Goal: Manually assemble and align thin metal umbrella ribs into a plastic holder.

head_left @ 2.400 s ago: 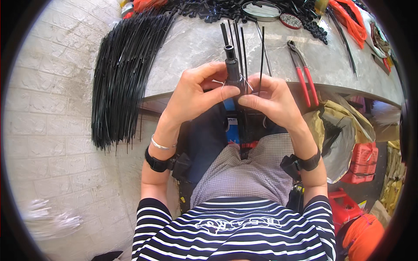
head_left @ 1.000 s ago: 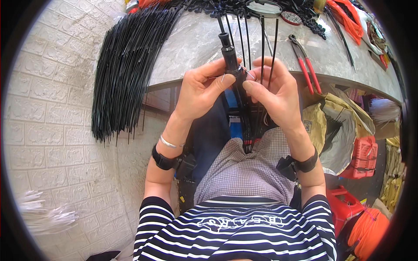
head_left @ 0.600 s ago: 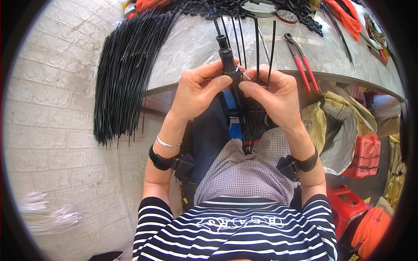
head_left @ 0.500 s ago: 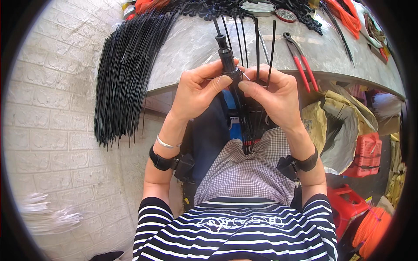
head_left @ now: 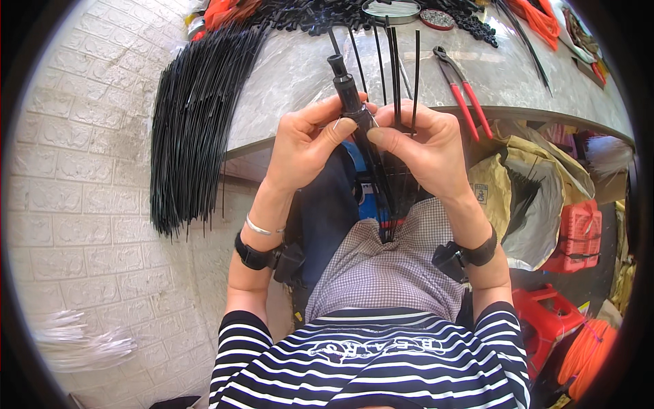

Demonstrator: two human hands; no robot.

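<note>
Between my hands stands a black tubular fitting (head_left: pixel 346 88), tilted, with its narrow open end pointing away from me. My left hand (head_left: pixel 300 150) is closed round it, thumb on the near side. Pinched in the fingers of my right hand (head_left: pixel 429 146), just right of the fitting, is a short thin metal wire (head_left: pixel 375 121); the fingertips partly hide it. Several slim black rods (head_left: pixel 379 178) run from the fitting down to my lap, where their ends gather. Other black rods (head_left: pixel 417 75) stick up beyond my right hand, over the table edge.
A thick bundle of black rods (head_left: pixel 194 129) overhangs the grey table (head_left: pixel 293 65) at left. Pliers with red handles (head_left: pixel 462 109) lie at right. Behind are black plastic parts (head_left: pixel 310 17) and a round tin (head_left: pixel 437 20). A sack (head_left: pixel 524 238), red stool (head_left: pixel 541 320) and orange cord (head_left: pixel 586 358) are lower right.
The wire that stuck out to the right of the fitting now lies closer along its side. My right fingertips have moved slightly nearer to the fitting; the left hand keeps its grip.
</note>
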